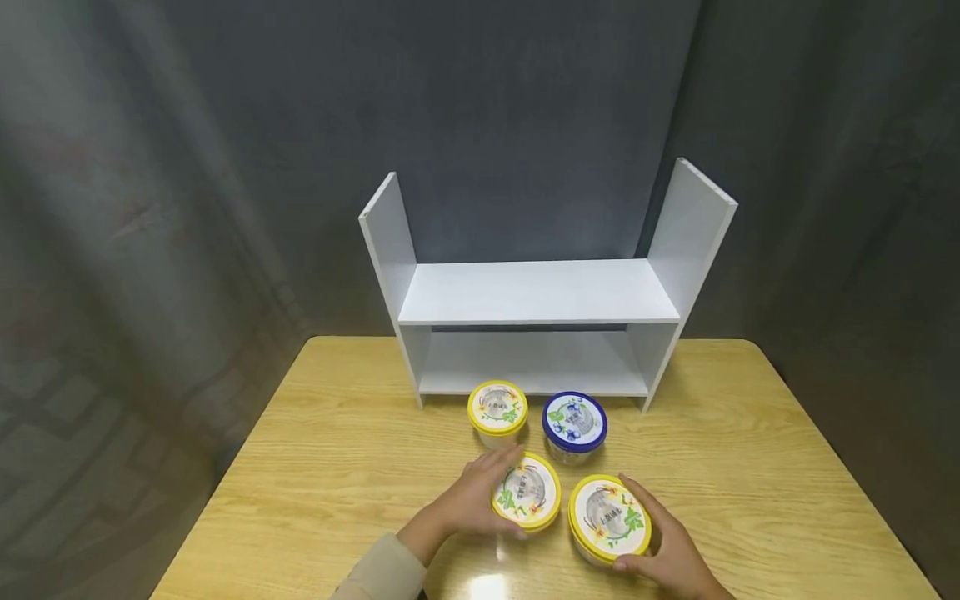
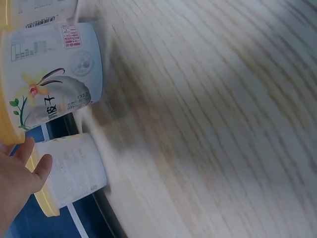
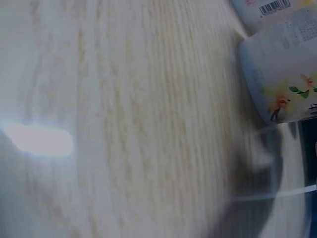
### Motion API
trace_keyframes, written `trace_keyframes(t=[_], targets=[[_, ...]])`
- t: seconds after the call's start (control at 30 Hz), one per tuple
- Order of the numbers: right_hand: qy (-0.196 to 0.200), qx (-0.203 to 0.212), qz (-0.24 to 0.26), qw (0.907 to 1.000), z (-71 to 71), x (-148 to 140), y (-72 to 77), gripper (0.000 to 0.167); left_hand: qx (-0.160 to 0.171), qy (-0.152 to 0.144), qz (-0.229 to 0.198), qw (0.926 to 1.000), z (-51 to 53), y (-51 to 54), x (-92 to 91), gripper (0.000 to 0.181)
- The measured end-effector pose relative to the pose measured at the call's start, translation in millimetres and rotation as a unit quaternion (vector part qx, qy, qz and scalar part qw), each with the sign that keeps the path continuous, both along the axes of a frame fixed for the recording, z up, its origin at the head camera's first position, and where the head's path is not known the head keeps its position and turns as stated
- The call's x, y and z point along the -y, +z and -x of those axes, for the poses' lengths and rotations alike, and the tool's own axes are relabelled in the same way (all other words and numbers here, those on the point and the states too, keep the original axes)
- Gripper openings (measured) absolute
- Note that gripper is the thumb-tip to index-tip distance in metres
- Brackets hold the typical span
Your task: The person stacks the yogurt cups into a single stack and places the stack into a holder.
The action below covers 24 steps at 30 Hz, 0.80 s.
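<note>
A yellow-lidded tub [image 1: 527, 492] is being grasped at three o'clock from the left hand [image 1: 477, 497], a matching tub [image 1: 610, 518] at ten o'clock from the right hand [image 1: 670, 546].

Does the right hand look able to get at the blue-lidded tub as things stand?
Probably yes, once freed: the right hand is curled round the front-right yellow-lidded tub, but the blue-lidded tub stands just beyond, with only table showing to its right.
</note>
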State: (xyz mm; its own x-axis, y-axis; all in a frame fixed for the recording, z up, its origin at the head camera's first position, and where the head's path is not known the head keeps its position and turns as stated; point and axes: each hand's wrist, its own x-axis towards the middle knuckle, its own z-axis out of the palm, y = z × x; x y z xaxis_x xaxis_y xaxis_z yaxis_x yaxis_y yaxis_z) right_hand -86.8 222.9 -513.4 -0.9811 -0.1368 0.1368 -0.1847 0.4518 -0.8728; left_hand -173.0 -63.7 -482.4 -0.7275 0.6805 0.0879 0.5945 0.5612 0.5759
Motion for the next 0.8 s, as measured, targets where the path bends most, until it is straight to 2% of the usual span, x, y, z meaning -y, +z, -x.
trace_keyframes(t=[0.17,0.27,0.47,0.63,0.8], targets=[[-0.001,0.009,0.036,0.9993,-1.3,0,-2.2,0.094,0.005,-0.002,-0.011,0.9999,-0.1,-3.4,-0.2,0.11],[0.0,-0.009,0.052,0.9986,-2.1,1,-4.0,0.092,0.013,-0.002,-0.021,0.9997,0.1,-5.2,-1.1,0.11],[0.007,-0.05,0.116,0.9919,-2.7,6,-8.7,0.091,0.028,0.004,-0.045,0.9986,-1.4,-4.7,-1.5,0.11],[-0.012,-0.031,0.174,0.9843,-5.0,12,-9.9,0.089,0.044,0.018,-0.067,0.9966,-3.3,-5.1,-2.5,0.112],[-0.025,-0.008,0.191,0.9813,-7.9,15,-8.7,0.087,0.062,0.039,-0.085,0.9936,-4.9,-7.2,-3.3,0.114]])
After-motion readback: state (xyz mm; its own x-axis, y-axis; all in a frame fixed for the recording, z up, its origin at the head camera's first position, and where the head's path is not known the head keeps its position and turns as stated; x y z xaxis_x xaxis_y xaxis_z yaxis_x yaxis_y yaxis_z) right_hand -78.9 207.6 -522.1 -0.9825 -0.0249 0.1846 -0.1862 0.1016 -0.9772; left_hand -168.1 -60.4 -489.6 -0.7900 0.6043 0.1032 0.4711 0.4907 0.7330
